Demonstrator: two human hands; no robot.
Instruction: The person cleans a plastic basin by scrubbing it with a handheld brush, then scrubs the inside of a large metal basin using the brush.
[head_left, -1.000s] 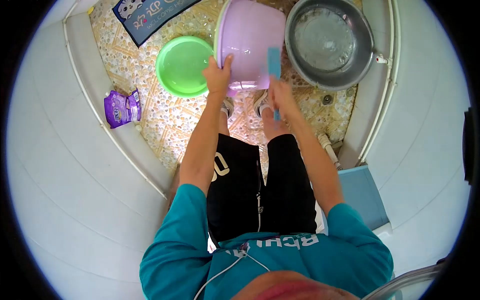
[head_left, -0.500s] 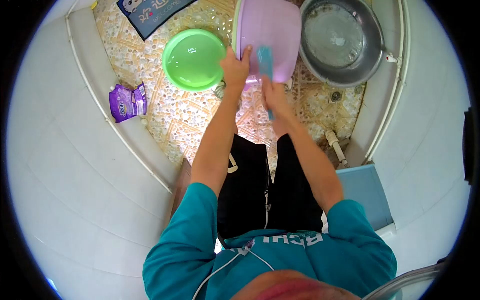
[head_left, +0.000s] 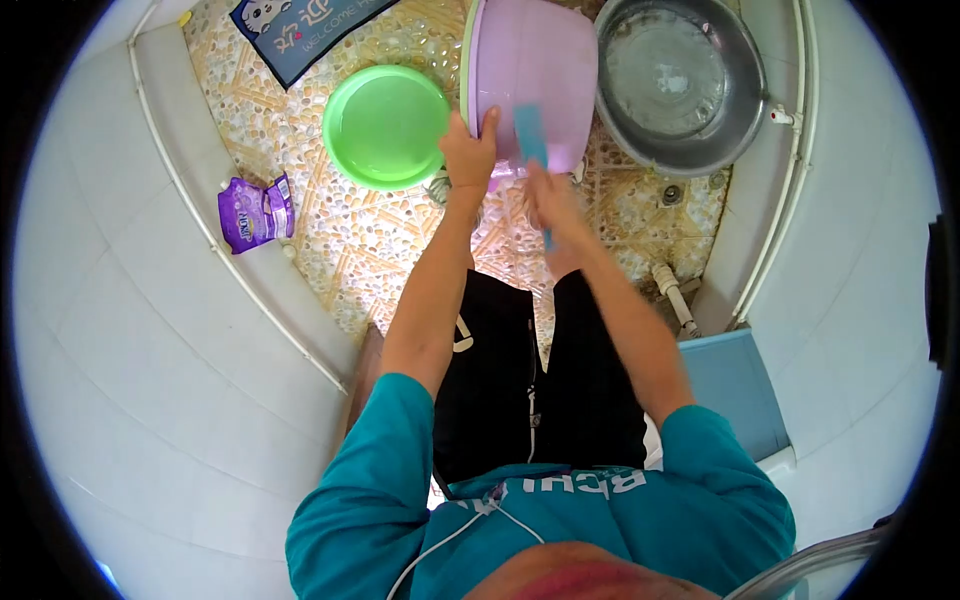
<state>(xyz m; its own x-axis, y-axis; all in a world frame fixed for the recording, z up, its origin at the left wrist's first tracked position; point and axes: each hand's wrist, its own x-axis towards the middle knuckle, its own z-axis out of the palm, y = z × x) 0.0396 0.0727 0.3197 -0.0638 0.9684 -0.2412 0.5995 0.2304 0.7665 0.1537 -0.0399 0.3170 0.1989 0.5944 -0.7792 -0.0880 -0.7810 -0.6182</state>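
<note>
A pink-purple basin (head_left: 545, 65) is tipped on its side, its outer wall towards me and a pale green edge along its left. My left hand (head_left: 468, 155) grips this basin by the left rim, thumb on the outer wall. In my right hand (head_left: 555, 205) is a blue brush (head_left: 530, 130), its fingers wrapped round the handle. The brush head lies over the lower part of the basin's outer wall and is smeared by motion; whether it touches the wall I cannot tell.
Left of my left hand is a green basin (head_left: 350, 85) holding liquid. A grey basin (head_left: 740, 120) with water stands at the right. A purple pouch (head_left: 255, 212), a doormat (head_left: 325, 35), a floor drain (head_left: 672, 194) and a white pipe (head_left: 674, 290) are around the pebble-patterned floor.
The brush has shifted slightly and tilted a little over the basin's wall, my right hand moving with it. My left hand stays on the rim. The whole view has shifted slightly.
</note>
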